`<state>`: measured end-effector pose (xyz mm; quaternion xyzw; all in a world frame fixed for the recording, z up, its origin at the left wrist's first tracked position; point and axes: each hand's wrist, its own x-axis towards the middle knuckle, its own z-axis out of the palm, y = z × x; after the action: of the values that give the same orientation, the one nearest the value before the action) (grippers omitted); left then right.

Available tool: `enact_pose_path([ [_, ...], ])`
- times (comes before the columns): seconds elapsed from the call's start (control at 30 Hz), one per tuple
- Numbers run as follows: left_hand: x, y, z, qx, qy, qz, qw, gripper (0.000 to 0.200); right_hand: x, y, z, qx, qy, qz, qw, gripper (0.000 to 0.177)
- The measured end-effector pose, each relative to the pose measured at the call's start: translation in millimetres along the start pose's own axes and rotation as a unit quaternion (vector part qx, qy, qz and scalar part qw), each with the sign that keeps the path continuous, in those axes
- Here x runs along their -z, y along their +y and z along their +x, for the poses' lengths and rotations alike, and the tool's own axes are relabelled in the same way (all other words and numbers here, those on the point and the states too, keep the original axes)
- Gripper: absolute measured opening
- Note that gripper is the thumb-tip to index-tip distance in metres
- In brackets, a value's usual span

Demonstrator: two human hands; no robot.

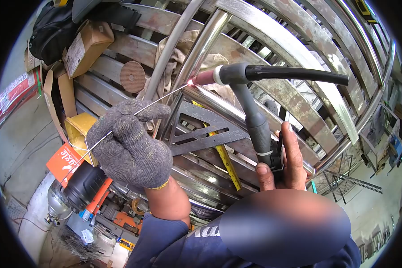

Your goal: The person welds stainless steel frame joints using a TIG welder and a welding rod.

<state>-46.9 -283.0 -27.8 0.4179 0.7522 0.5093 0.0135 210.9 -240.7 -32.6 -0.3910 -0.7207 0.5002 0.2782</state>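
My left hand (129,145), in a grey knitted glove, is closed around a thin filler rod (163,95). The rod's tip reaches a small bright glow at a joint between shiny metal tubes (214,102). My bare right hand (292,163) grips the handle of a TIG welding torch (254,111), with its pink nozzle pointing left at that glow. A black back cap sticks out to the right of the torch head. Below the joint lies a dark triangular square (205,127), and a yellow tape measure blade (228,166) runs under it.
A slatted metal bench top (107,73) carries the tube frame, a brown abrasive disc (132,77) and a crumpled cloth (174,56). A cardboard box (88,47) sits at upper left. Lower left are an orange box (62,164), a yellow container (81,129) and tools.
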Motion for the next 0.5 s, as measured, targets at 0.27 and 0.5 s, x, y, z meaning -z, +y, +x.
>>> enact_pose_path([
  [0.27,-9.8,-4.4,0.5,0.025,0.065,-0.024,0.997,0.023,0.8,0.4,0.1,0.000,-0.012,-0.006,1.000,0.071],
  [0.5,-7.8,3.7,11.2,0.160,0.038,-0.019,0.986,0.018,-0.2,1.3,-3.1,-0.008,-0.010,-0.004,1.000,0.070],
])
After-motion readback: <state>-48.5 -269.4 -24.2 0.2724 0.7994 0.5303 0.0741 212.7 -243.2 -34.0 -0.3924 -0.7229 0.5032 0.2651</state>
